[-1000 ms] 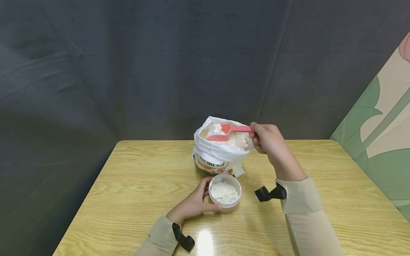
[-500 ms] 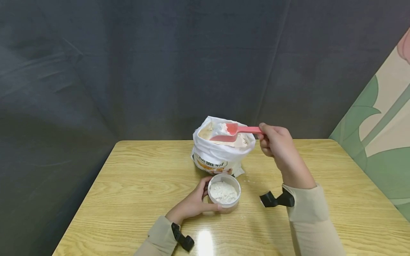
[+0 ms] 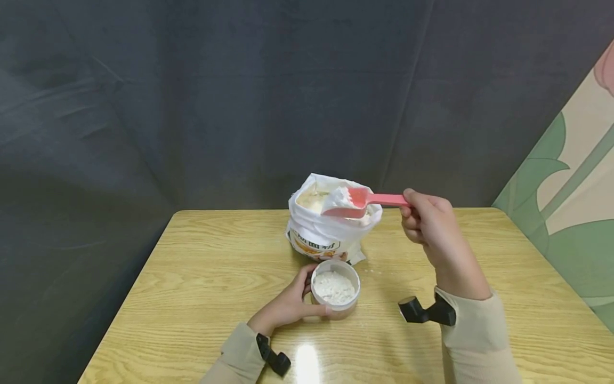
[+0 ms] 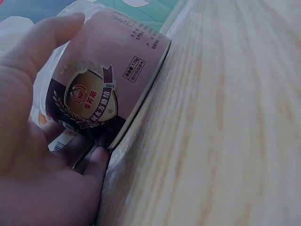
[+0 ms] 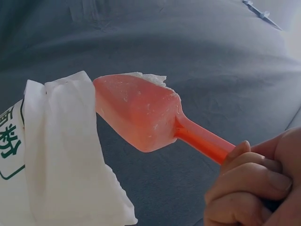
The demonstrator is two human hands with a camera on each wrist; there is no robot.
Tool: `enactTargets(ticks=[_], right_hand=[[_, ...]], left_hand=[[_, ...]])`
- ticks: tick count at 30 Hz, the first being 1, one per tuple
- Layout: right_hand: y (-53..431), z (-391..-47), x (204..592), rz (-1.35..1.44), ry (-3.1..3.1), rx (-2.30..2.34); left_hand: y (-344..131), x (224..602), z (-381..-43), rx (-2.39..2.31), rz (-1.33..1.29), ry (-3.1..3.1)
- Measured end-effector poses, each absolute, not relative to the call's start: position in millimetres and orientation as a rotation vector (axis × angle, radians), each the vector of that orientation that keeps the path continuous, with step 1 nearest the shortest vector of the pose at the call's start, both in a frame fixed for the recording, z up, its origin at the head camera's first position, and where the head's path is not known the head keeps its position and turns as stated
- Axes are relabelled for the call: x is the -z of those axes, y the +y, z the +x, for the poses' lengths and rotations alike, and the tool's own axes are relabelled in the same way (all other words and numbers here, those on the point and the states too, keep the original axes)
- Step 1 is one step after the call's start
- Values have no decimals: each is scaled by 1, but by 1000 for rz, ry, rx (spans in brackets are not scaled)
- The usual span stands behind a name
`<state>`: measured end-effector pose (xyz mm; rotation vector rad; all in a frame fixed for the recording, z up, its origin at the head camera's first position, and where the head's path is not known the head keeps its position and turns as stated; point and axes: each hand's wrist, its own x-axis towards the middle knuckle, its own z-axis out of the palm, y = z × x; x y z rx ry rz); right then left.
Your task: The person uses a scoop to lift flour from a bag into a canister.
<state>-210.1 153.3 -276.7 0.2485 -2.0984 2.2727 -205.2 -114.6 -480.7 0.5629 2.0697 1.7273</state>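
Note:
My right hand (image 3: 438,229) grips the handle of a pink scoop (image 3: 388,199), raised at the mouth of a white flour bag (image 3: 318,226). White flour (image 3: 338,198) is heaped in the scoop's bowl. In the right wrist view the scoop (image 5: 141,113) appears from below, beside the folded bag rim (image 5: 70,146); my fingers (image 5: 249,181) curl round its handle. My left hand (image 3: 290,305) holds a round clear-walled tub (image 3: 336,308), thumb in front and fingers behind. Flour lies inside it. The left wrist view shows the tub's printed label (image 4: 101,66) and its base on the table.
The wooden table (image 3: 216,256) spreads around the bag and tub. A dark cloth (image 3: 268,106) hangs behind it, and a painted panel (image 3: 575,213) stands at the right. Small white specks (image 3: 374,271) lie right of the tub.
My right hand has drawn the loaded scoop rightward and slightly down, from over the middle of the bag toward its right side. My left hand and the tub have stayed put.

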Motion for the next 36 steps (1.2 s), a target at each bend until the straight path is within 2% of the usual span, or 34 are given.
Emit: enactTargets(ticks=[13,21,36], right_hand=[[164,-190,287,286,-2080,-2303],[170,-179,300,442,-2055,-2347],[177,-183,335,590,-2125,-2403]], left_hand=[[-115,478,-205,-1725,564,2074],[-115,478,-204,-1742,562,2049],[-116,479,-205,-1747,562,2017]])
